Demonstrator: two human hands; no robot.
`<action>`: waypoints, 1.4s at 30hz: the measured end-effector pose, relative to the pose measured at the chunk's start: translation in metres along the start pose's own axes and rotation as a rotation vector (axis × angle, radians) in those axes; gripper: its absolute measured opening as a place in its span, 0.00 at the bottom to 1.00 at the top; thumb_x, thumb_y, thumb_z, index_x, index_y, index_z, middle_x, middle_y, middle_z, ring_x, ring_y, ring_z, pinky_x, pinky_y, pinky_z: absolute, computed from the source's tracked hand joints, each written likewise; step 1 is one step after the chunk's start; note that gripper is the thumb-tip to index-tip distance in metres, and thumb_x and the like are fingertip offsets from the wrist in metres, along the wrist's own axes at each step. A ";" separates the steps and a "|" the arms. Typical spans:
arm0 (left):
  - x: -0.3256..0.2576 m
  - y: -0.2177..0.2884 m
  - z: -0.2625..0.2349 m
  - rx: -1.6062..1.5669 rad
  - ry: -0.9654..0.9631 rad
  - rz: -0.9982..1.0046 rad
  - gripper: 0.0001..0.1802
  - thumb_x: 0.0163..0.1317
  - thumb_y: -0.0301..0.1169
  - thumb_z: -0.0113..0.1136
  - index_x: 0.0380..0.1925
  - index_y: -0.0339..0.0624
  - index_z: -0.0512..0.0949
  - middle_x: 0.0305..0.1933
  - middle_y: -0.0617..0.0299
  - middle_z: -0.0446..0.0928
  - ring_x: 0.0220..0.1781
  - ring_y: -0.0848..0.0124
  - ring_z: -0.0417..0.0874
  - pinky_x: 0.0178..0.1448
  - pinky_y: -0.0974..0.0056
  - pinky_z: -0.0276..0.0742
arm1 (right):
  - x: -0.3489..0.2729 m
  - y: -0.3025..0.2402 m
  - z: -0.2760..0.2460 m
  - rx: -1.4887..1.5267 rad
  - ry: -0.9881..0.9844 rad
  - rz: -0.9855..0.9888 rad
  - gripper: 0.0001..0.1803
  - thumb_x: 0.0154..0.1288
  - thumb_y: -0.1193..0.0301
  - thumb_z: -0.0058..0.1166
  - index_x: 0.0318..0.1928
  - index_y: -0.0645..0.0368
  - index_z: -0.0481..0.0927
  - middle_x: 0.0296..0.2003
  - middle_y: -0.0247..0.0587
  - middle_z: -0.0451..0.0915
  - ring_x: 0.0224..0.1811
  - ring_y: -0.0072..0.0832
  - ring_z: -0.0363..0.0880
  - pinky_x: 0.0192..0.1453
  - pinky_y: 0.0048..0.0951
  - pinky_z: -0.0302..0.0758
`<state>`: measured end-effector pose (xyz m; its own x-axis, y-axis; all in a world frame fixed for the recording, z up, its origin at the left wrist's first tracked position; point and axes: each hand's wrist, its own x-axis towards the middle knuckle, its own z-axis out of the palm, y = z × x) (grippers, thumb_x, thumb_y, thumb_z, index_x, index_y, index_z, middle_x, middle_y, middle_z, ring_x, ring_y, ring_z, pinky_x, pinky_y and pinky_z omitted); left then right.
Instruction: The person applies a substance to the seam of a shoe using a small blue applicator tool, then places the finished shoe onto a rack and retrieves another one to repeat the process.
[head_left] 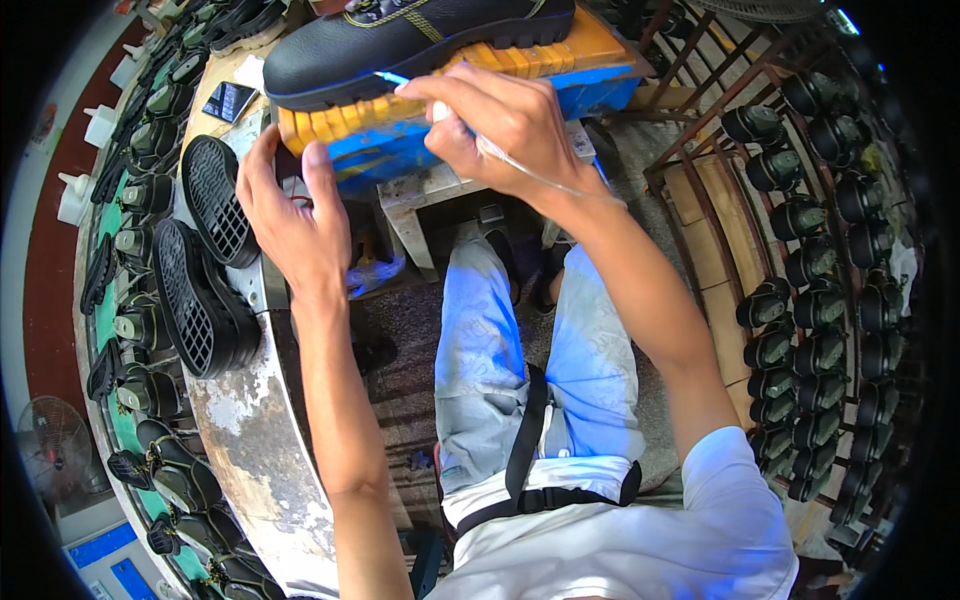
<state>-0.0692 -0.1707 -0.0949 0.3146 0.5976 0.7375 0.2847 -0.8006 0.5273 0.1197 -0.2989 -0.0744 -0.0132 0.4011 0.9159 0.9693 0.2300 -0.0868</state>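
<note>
A black leather shoe (370, 55) with yellow stitching lies across an orange-and-blue block (390, 130), its toe to the left. My right hand (505, 125) is closed in a pinch round a thin pen (395, 79). The pen's tip, lit blue, meets the shoe's side just above the sole edge. A thin pale strand runs from that hand along the wrist. At the block's left end, below the toe, my left hand (295, 215) has its thumb and fingers apart. Its fingertips are by the block's corner; whether they press on it I cannot tell.
Two black soles (200, 295) lie on the worn bench (235, 410) at left, near a phone (229, 101). Farther left runs a green line (130, 420) bearing several shoes. A metal rack (710, 210) of dark shoes stands at right. My legs are beneath the block.
</note>
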 end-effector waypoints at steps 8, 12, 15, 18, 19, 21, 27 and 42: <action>0.017 0.000 0.017 0.212 -0.074 0.067 0.58 0.53 0.54 0.83 0.71 0.24 0.66 0.65 0.37 0.76 0.70 0.44 0.74 0.74 0.46 0.71 | -0.008 0.034 -0.031 -0.182 -0.079 -0.031 0.12 0.61 0.72 0.62 0.46 0.56 0.88 0.32 0.37 0.85 0.30 0.35 0.87 0.35 0.35 0.84; 0.017 -0.017 0.031 0.213 -0.016 0.105 0.64 0.46 0.56 0.86 0.72 0.23 0.65 0.67 0.36 0.76 0.70 0.41 0.75 0.75 0.47 0.71 | -0.015 0.040 -0.065 -0.335 -0.067 -0.016 0.14 0.58 0.75 0.61 0.45 0.57 0.88 0.29 0.37 0.82 0.27 0.35 0.85 0.31 0.34 0.81; 0.030 -0.034 0.042 0.103 -0.038 0.093 0.64 0.44 0.54 0.88 0.74 0.29 0.66 0.66 0.38 0.77 0.67 0.45 0.79 0.73 0.49 0.73 | -0.023 0.046 -0.093 -0.368 -0.085 -0.003 0.13 0.58 0.76 0.60 0.45 0.57 0.88 0.29 0.38 0.82 0.27 0.36 0.85 0.30 0.35 0.82; 0.077 -0.092 0.056 0.160 -0.092 0.215 0.56 0.47 0.54 0.86 0.71 0.32 0.73 0.71 0.41 0.77 0.72 0.47 0.77 0.75 0.51 0.72 | -0.022 0.031 -0.107 -0.342 -0.145 0.007 0.13 0.58 0.75 0.60 0.45 0.58 0.87 0.29 0.40 0.83 0.27 0.36 0.85 0.31 0.34 0.83; 0.091 -0.113 0.056 0.260 -0.075 0.273 0.52 0.48 0.54 0.85 0.68 0.35 0.77 0.72 0.42 0.77 0.73 0.48 0.77 0.76 0.52 0.72 | -0.016 0.020 -0.105 -0.321 -0.167 0.001 0.13 0.58 0.75 0.60 0.45 0.59 0.87 0.29 0.41 0.83 0.26 0.36 0.86 0.31 0.34 0.83; 0.094 -0.105 0.071 0.256 -0.020 0.210 0.42 0.52 0.52 0.83 0.62 0.38 0.83 0.69 0.45 0.80 0.71 0.48 0.79 0.75 0.51 0.73 | -0.010 0.001 -0.111 -0.307 -0.219 -0.029 0.15 0.57 0.75 0.60 0.46 0.60 0.86 0.30 0.41 0.83 0.26 0.35 0.86 0.31 0.34 0.84; -0.033 0.043 0.026 -0.472 -0.252 0.513 0.06 0.60 0.31 0.76 0.35 0.42 0.89 0.50 0.56 0.91 0.63 0.56 0.86 0.70 0.51 0.76 | -0.011 -0.016 -0.098 -0.148 -0.222 0.045 0.17 0.61 0.77 0.55 0.50 0.63 0.87 0.29 0.38 0.84 0.26 0.31 0.86 0.31 0.31 0.83; 0.004 -0.032 0.026 -0.342 -0.119 -0.304 0.33 0.86 0.52 0.40 0.66 0.35 0.81 0.68 0.51 0.83 0.73 0.57 0.79 0.75 0.55 0.73 | 0.004 0.017 -0.015 -0.119 0.011 0.066 0.14 0.60 0.78 0.59 0.47 0.61 0.88 0.27 0.42 0.83 0.25 0.35 0.84 0.30 0.34 0.81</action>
<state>-0.0533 -0.1410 -0.1199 0.3706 0.7920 0.4852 0.0716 -0.5452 0.8353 0.1398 -0.3070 -0.0661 0.0534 0.4020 0.9141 0.9903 0.0965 -0.1003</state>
